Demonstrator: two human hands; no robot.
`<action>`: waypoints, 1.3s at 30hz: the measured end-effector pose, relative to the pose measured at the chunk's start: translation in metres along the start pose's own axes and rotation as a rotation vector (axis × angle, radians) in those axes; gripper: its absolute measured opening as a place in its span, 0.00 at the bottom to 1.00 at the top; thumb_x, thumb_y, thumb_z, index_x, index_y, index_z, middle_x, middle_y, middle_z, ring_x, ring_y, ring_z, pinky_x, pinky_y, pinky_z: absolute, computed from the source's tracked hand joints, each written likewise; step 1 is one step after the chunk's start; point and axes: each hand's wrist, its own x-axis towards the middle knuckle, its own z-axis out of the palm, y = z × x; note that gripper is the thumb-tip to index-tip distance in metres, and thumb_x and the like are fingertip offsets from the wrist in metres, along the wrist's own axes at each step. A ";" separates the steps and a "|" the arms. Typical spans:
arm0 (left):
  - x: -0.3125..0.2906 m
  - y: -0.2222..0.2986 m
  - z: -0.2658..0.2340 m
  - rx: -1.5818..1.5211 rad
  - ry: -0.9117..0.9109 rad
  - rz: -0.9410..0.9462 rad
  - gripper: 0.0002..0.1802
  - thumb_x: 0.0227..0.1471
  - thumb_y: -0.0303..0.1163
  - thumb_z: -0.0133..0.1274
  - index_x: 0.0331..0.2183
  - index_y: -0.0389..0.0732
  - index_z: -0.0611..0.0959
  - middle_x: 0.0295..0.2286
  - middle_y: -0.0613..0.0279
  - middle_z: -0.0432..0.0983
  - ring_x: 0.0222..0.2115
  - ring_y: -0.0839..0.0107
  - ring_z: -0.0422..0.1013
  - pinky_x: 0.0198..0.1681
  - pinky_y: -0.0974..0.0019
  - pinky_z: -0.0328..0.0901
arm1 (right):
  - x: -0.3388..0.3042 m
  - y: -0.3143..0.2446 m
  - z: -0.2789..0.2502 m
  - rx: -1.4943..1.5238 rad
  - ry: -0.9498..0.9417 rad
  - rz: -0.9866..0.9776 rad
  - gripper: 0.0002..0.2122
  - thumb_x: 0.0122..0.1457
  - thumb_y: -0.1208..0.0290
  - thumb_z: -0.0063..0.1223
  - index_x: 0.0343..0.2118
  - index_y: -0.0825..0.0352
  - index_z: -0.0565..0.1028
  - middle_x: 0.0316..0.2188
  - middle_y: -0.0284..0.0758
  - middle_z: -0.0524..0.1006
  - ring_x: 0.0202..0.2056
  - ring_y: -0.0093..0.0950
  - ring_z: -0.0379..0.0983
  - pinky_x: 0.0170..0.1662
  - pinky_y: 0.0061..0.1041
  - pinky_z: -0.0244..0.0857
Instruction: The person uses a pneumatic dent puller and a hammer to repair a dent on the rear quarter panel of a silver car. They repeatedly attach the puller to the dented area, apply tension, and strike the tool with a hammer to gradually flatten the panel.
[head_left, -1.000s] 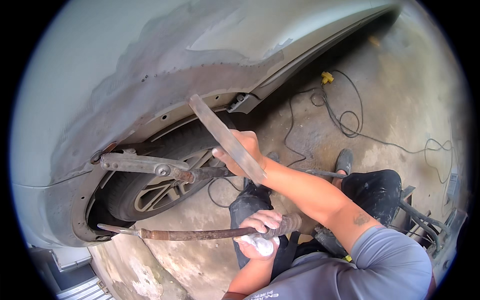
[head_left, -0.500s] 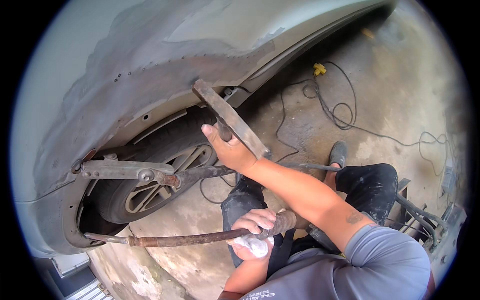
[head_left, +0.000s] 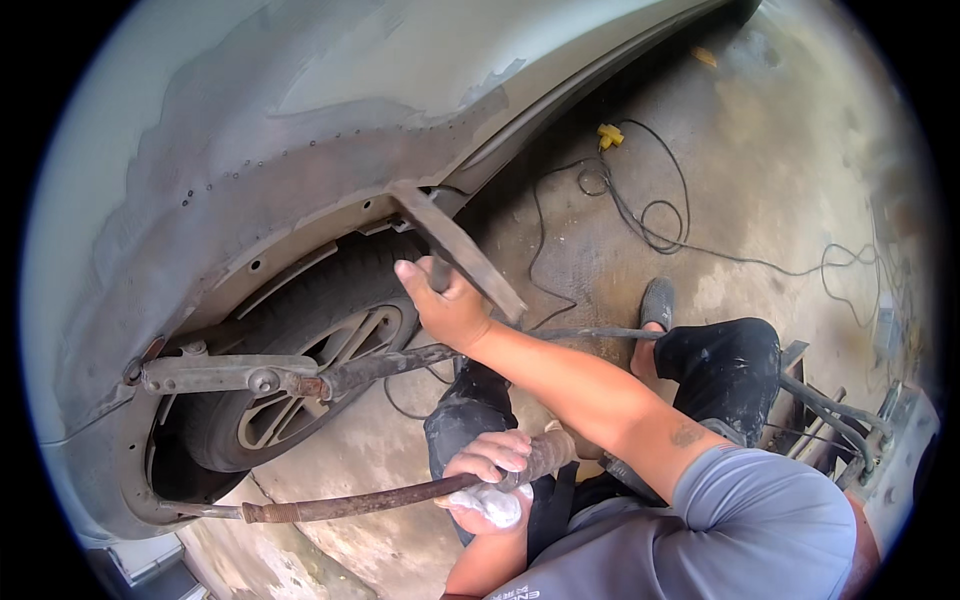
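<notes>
My right hand is closed around the handle of a hammer with a long, rusty steel head, held in front of the car's wheel arch and tyre. My left hand grips the wrapped end of a long, rusty, slightly curved bar. White material, perhaps cloth, lies in that palm. The bar's thin tip reaches the lower edge of the wheel arch; its exact contact is hard to make out. Above it, a jointed metal lever with a pivot bolt runs from the arch edge across the wheel.
The car's sanded, patchy grey body panel fills the upper left. A black cable loops over the concrete floor near a yellow connector. A metal stand with hoses is beside my leg at the right.
The view has shifted, so the car appears lower and further left. The hammer has moved right relative to the wheel arch. My left hand keeps its grip on the bar.
</notes>
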 end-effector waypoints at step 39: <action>0.002 0.009 0.003 -0.107 0.021 0.022 0.32 0.70 0.56 0.34 0.29 0.37 0.73 0.24 0.46 0.74 0.29 0.51 0.72 0.38 0.50 0.69 | 0.026 -0.117 0.030 -0.258 -0.390 -0.436 0.18 0.60 0.72 0.63 0.17 0.67 0.67 0.15 0.49 0.67 0.18 0.51 0.66 0.20 0.36 0.59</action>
